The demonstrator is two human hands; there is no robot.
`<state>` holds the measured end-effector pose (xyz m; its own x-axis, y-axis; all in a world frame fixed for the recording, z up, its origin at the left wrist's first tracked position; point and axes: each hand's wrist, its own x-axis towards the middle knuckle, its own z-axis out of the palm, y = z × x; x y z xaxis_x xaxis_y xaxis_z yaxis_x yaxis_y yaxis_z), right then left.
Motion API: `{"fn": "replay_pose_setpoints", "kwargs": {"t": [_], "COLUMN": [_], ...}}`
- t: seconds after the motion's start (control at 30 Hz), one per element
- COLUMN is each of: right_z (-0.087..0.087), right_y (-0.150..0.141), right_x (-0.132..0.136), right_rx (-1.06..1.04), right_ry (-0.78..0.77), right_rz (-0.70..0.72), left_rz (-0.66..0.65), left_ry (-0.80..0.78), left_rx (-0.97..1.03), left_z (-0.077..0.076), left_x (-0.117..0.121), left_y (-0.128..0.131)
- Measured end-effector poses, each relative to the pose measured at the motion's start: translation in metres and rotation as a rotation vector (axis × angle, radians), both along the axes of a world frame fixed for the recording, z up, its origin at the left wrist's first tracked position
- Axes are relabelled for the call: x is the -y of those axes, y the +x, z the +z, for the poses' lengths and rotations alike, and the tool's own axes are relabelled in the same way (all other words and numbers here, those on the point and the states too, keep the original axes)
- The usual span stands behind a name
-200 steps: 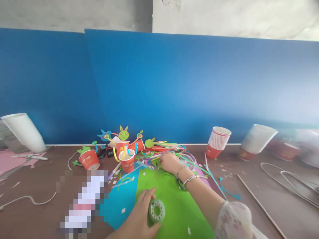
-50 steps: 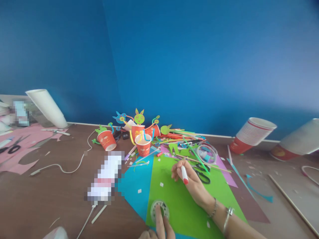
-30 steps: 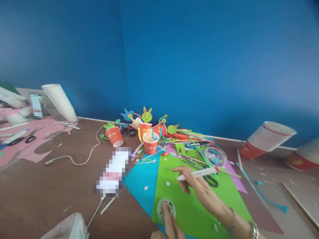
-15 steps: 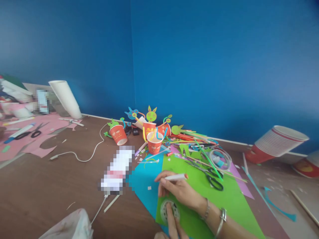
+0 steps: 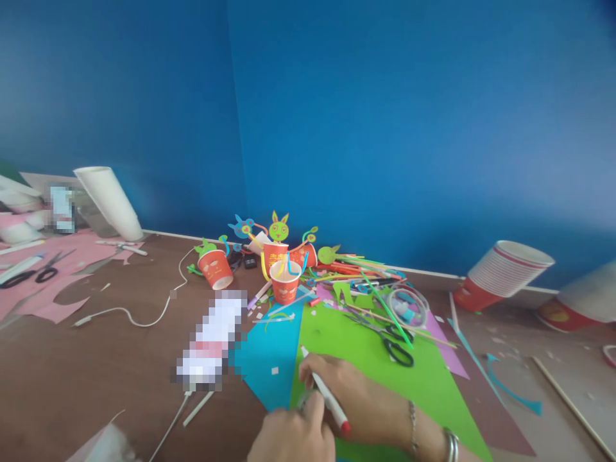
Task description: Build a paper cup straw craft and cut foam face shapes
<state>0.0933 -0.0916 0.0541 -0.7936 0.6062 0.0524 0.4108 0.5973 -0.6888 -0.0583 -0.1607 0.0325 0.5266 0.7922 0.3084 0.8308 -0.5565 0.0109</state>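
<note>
My right hand (image 5: 356,391) is closed round a white marker (image 5: 328,396). Its fine tip points up and away, and its red end faces down toward me. My left hand (image 5: 291,433) is beside it at the bottom of the view, with bent fingers pressing on a small clear round piece that looks like a tape roll (image 5: 306,399). Most of that round piece is hidden behind the fingers. Both hands are over a green paper sheet (image 5: 423,404), which overlaps a blue sheet (image 5: 267,353).
Black-handled scissors (image 5: 398,351) and a larger tape roll (image 5: 408,308) lie on the green sheet. Decorated red paper cups (image 5: 285,289) stand behind. A phone (image 5: 212,340) with a cable is at left, and stacked cups (image 5: 505,273) lean at right.
The marker has swung from nearly level to a slant, tip up and red end down. My left hand has moved up beside the right, covering most of the round piece. The view has shifted slightly right.
</note>
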Motion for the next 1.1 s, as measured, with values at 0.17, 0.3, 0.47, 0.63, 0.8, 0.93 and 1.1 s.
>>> {"fn": "replay_pose_setpoints", "kwargs": {"t": [0.17,0.3,0.47,0.63,0.8,0.93,1.1], "right_z": [-0.024,-0.038,-0.041,-0.038,-0.036,-0.040,-0.045], "right_y": [0.002,0.009,0.012,0.012,0.010,0.006,0.001], "right_x": [-0.002,-0.009,-0.014,-0.014,-0.010,-0.010,-0.013], "right_rx": [-0.302,-0.465,-0.425,-0.373,-0.357,-0.402,-0.465], "right_ry": [0.119,0.300,0.372,0.412,0.436,0.382,0.306], "right_rz": [-0.267,-0.379,-0.378,-0.348,-0.333,-0.400,-0.524], "left_rz": [0.179,0.278,0.198,0.209,0.225,0.230,0.318], "left_ry": [-0.402,-0.716,-0.988,-1.015,-0.786,-0.817,-1.070], "left_rx": [0.426,0.911,1.131,1.125,0.949,1.035,1.376], "left_z": [0.049,0.046,0.028,0.026,0.025,0.022,0.017], "left_x": [-0.047,-0.067,-0.067,-0.066,-0.065,-0.066,-0.067], "left_y": [-0.025,-0.030,-0.024,-0.024,-0.026,-0.024,-0.017]}}
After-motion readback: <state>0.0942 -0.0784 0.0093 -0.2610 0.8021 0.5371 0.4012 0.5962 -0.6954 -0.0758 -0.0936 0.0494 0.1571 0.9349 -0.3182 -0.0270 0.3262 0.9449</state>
